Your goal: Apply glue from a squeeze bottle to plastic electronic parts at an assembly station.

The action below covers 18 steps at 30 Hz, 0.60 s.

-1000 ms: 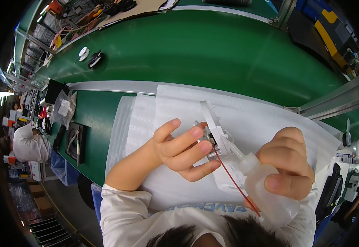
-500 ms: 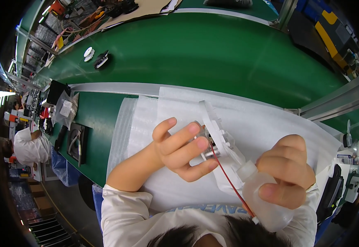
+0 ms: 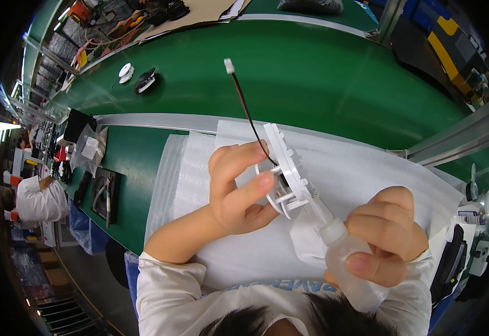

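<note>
Nearest in, the right hand point(image 3: 387, 232) has its grip closed around a cloudy squeeze bottle point(image 3: 356, 280), its spout point(image 3: 320, 211) angled up close to the white plastic frame point(image 3: 289, 168), though whether they touch I can't tell. Over on the left hand point(image 3: 239, 190), the grip is narrow, fingers pinching that frame above the white sheet point(image 3: 199, 168). And here's the change: the frame has been turned! A second ago the wire point(image 3: 243, 106) trailed down toward the bottle; now it sticks up and away, white plug point(image 3: 229, 66) on its end, which seems to leave the bottle side free of it. The left fingers have shifted their hold too. Farther off, beyond the metal rail point(image 3: 154, 121), the white round piece point(image 3: 125, 71) and the black-and-white piece point(image 3: 145, 82) sit slightly farther right than before on the green surface point(image 3: 289, 73).
</note>
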Tool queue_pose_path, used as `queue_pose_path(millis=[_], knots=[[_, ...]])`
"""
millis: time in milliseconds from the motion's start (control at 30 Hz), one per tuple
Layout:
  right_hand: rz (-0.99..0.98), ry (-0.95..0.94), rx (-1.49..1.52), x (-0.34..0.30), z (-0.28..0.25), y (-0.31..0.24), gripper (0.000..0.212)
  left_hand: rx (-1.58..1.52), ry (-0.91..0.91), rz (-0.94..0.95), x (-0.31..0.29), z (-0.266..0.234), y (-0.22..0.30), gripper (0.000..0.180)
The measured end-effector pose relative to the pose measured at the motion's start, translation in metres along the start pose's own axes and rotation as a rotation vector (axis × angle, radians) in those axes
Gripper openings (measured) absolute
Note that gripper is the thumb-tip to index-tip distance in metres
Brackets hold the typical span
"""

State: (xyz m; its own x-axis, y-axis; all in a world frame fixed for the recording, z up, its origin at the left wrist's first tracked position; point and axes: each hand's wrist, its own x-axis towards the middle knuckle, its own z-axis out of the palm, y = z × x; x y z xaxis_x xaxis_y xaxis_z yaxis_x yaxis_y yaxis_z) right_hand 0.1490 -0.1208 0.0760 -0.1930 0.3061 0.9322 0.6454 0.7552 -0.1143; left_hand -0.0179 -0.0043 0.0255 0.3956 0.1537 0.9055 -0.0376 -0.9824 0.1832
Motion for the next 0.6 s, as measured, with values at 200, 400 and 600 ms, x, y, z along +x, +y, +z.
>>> queue_pose_path(millis=[200,400,600], knots=[[-0.034,0.027,-0.040,-0.006,0.001,-0.003,0.035,-0.189,0.022,-0.210,-0.001,0.001,0.002,0.071],[0.017,-0.016,-0.039,-0.003,-0.001,-0.005,0.038,-0.210,-0.075,-0.454,0.001,-0.008,0.008,0.074],[-0.016,0.000,-0.066,-0.005,0.005,0.002,0.037,-0.279,-0.099,-0.511,0.006,-0.010,0.013,0.075]])
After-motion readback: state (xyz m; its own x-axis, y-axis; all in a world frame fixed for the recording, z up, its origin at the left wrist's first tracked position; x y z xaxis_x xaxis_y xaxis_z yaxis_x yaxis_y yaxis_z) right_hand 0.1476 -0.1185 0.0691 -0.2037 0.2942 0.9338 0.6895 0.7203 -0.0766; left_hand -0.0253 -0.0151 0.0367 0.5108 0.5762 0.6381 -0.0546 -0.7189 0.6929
